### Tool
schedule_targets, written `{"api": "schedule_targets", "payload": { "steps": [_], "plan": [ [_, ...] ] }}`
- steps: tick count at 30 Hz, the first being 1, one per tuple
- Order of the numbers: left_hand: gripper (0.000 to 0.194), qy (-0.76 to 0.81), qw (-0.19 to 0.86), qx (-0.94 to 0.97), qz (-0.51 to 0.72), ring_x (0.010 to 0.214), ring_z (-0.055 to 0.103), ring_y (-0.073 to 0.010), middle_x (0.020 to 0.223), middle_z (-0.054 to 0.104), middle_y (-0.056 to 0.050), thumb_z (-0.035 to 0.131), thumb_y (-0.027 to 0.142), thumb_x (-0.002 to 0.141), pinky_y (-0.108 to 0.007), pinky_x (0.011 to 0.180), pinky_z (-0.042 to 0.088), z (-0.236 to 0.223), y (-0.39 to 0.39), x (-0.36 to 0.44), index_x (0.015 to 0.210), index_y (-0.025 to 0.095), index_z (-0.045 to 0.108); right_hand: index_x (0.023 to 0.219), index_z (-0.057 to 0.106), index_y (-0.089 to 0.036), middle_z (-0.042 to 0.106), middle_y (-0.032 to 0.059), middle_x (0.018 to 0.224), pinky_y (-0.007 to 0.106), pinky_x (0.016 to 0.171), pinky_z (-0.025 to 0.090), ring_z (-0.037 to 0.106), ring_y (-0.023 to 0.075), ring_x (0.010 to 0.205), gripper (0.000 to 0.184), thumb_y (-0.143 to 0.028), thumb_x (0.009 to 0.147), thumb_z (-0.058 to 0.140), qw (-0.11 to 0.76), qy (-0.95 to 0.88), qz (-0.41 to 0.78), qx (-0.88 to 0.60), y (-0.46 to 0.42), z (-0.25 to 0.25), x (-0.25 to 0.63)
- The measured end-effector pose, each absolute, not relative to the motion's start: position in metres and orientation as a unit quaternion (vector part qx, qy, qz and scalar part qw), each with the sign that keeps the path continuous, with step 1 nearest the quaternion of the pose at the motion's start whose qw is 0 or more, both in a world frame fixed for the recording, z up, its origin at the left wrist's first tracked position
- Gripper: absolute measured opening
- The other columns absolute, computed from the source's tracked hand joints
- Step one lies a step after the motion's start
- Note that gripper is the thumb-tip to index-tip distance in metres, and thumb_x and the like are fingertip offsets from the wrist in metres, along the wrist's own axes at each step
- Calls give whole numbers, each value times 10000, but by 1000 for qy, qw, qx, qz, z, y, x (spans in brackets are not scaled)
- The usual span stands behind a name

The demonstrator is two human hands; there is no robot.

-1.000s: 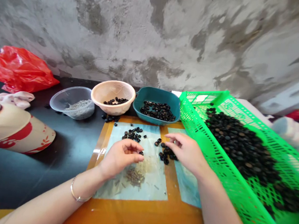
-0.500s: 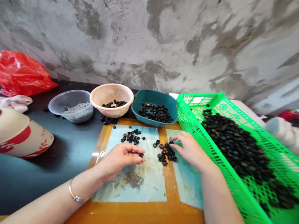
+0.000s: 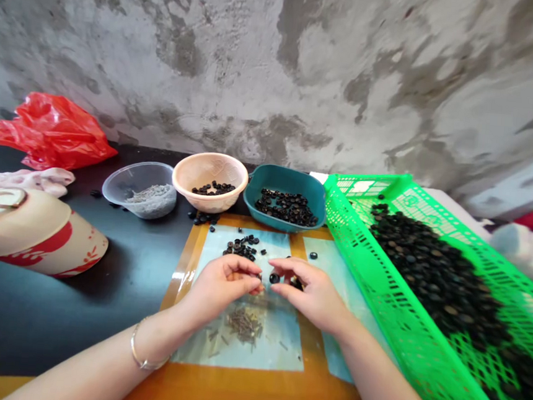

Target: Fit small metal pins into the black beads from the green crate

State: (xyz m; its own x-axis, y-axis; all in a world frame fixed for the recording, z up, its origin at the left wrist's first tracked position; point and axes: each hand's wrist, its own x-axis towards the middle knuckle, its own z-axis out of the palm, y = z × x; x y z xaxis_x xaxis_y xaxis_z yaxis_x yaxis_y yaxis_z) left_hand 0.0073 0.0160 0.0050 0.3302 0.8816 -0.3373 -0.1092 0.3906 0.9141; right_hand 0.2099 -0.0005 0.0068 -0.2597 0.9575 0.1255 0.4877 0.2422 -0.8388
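My left hand (image 3: 220, 285) and my right hand (image 3: 307, 291) meet over an orange-framed mat (image 3: 236, 384). The right hand pinches a small black ring (image 3: 274, 278) between thumb and forefinger. The left hand's fingers are curled in a pinch on something small that I cannot make out. A heap of thin metal pins (image 3: 243, 324) lies just below the hands. A cluster of black rings (image 3: 242, 248) lies on the mat above the left hand. More rings show behind the right hand.
A green slatted crate (image 3: 379, 297) full of black rings slopes along the right. Behind the mat stand a teal dish (image 3: 253, 192) with rings, a peach bowl (image 3: 189, 171) with a few, and a clear bowl (image 3: 113, 183) of pins. A red-and-cream container (image 3: 34, 239) and red bag (image 3: 51, 131) sit left.
My right hand has come back from the ring pile by the crate toward the left hand, now carrying one black ring. The left hand stayed in place with fingers pinched.
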Motion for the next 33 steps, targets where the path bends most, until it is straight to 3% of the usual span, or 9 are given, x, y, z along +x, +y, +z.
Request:
{"api": "schedule_targets", "payload": {
  "steps": [5,13,33],
  "plan": [
    [240,472,674,447,351,683,701,-175,704,719,-9,794,247,622,-305,708,563,7,14,7,804,152,670,893,679,-217,694,28,902,329,739,518,636,187,788,154,-190,760,753,366,-705,326,-513,-5,3,207],
    [188,471,661,466,352,670,693,-170,694,719,-7,781,214,630,-300,687,570,9,12,9,780,162,680,976,709,-244,700,45,921,354,768,523,641,208,871,155,-237,822,723,391,-760,282,-435,-5,3,205],
    [174,453,676,469,345,657,681,-165,668,709,-5,768,232,653,-306,686,567,7,13,8,785,163,677,982,709,-247,708,41,903,354,763,524,652,209,850,145,-274,840,714,384,-761,279,-443,-6,4,204]
  ]
}}
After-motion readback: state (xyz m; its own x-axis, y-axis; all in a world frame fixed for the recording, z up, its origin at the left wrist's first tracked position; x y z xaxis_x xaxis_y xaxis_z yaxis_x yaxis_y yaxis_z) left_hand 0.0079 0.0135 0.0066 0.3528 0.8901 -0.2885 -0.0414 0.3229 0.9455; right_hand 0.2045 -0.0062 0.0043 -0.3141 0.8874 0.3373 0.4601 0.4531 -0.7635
